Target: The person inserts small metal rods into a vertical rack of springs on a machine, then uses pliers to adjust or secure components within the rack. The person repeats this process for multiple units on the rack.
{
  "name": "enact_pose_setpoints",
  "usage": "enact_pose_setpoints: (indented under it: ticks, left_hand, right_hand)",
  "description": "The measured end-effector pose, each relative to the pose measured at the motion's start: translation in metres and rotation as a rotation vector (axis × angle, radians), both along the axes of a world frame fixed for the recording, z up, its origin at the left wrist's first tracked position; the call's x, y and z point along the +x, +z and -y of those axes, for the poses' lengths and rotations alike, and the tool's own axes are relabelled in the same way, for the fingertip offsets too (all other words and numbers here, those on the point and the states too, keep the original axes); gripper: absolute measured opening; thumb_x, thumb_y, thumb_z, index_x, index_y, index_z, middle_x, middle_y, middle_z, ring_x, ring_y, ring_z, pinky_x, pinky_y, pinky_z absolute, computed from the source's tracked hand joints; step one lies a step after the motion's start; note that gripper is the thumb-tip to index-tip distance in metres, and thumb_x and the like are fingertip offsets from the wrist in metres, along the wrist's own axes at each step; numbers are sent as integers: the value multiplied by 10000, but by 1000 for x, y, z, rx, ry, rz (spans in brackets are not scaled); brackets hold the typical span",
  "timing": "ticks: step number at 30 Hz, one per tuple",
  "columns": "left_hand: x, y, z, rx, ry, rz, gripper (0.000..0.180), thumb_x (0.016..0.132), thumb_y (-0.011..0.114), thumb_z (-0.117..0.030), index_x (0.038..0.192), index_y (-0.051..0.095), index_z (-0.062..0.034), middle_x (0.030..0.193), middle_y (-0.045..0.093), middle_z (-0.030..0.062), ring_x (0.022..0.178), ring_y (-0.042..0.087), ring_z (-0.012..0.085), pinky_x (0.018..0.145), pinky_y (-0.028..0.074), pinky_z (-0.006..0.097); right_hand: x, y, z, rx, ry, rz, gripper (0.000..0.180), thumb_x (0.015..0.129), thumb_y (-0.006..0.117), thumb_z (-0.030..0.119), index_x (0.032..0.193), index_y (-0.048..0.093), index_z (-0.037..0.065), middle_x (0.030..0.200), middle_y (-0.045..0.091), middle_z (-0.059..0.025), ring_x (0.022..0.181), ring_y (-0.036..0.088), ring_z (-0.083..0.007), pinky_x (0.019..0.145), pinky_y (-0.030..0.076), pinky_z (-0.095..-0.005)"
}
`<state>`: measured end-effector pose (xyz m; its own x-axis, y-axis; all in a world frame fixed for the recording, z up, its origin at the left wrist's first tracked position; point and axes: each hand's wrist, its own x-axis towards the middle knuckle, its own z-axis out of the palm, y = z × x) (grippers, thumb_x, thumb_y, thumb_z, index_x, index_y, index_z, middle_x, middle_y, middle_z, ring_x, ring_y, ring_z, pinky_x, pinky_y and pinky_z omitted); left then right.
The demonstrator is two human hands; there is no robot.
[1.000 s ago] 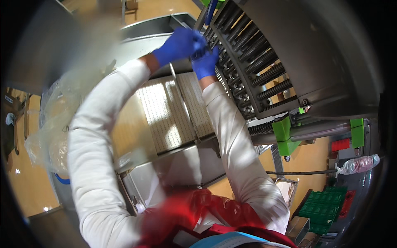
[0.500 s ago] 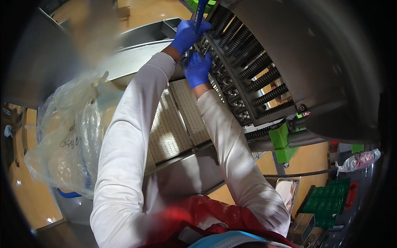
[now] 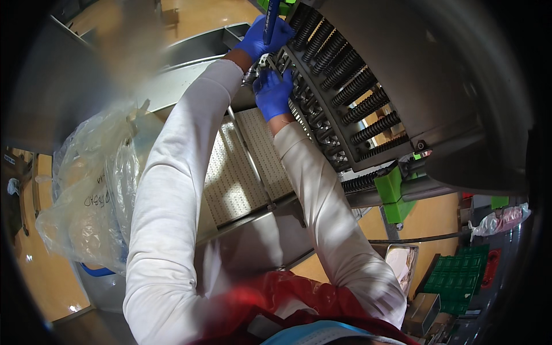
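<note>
Both my hands wear blue gloves and reach to the metal machine ahead. My left hand (image 3: 259,39) is closed at the top end of the machine's frame, round a blue handle (image 3: 271,22) whose far end runs out of the picture. Just below it, my right hand (image 3: 273,96) rests against the metal frame (image 3: 315,95), its fingers stretched up and apart; the tips are partly hidden among the metal parts. A row of dark coil springs (image 3: 351,86) lies to the right of both hands. Shiny metal pieces (image 3: 322,129) line the frame below the springs.
A perforated pale conveyor plate (image 3: 230,178) lies under my forearms. At left hangs a clear plastic bag (image 3: 95,195). On the right are a green clamp block (image 3: 394,195), a dark cable (image 3: 425,238), green trays (image 3: 454,282) and a metal pan (image 3: 405,261).
My left hand and the blue handle have shifted slightly left and up. My right hand stays at nearly the same place on the frame.
</note>
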<state>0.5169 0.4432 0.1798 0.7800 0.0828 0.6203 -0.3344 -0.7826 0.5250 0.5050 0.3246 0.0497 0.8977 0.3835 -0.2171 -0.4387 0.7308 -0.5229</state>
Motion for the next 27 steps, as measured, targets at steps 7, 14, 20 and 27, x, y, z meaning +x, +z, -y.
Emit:
enact_pose_setpoints:
  ticks: [7, 14, 20, 27]
  left_hand:
    - [-3, -10, -4, 78, 20, 75, 260, 872, 621, -74, 1048, 807, -118, 999, 768, 150, 938, 737, 338, 921, 578, 428]
    - [-7, 20, 7, 350, 31, -68, 280, 878, 615, -63, 1102, 781, -95, 1051, 741, 190, 1000, 712, 371, 921, 565, 460]
    - [-12, 24, 9, 410, 61, -127, 262, 903, 629, -85, 1119, 778, -92, 1050, 742, 190, 1005, 711, 370, 932, 558, 460]
    - [-8, 7, 5, 337, -22, 95, 275, 871, 649, -61, 1108, 785, -89, 1020, 740, 184, 982, 710, 372, 910, 560, 463]
  right_hand:
    - [-1, 2, -5, 28, -10, -6, 661, 977, 535, 660, 1284, 526, 75, 1131, 582, -36, 931, 590, -164, 762, 467, -329]
    - [-4, 5, 0, 0, -25, -25, 687, 974, 549, 654, 1296, 532, 47, 1169, 584, -49, 924, 597, -162, 756, 482, -329]
    - [3, -3, 0, 11, -3, -10, 707, 976, 545, 656, 1308, 527, 32, 1196, 582, -56, 908, 599, -165, 756, 492, -329]
    - [5, -6, 0, -13, 25, 26, 845, 972, 522, 695, 1514, 402, 58, 1422, 528, -33, 1088, 570, -146, 816, 491, -302]
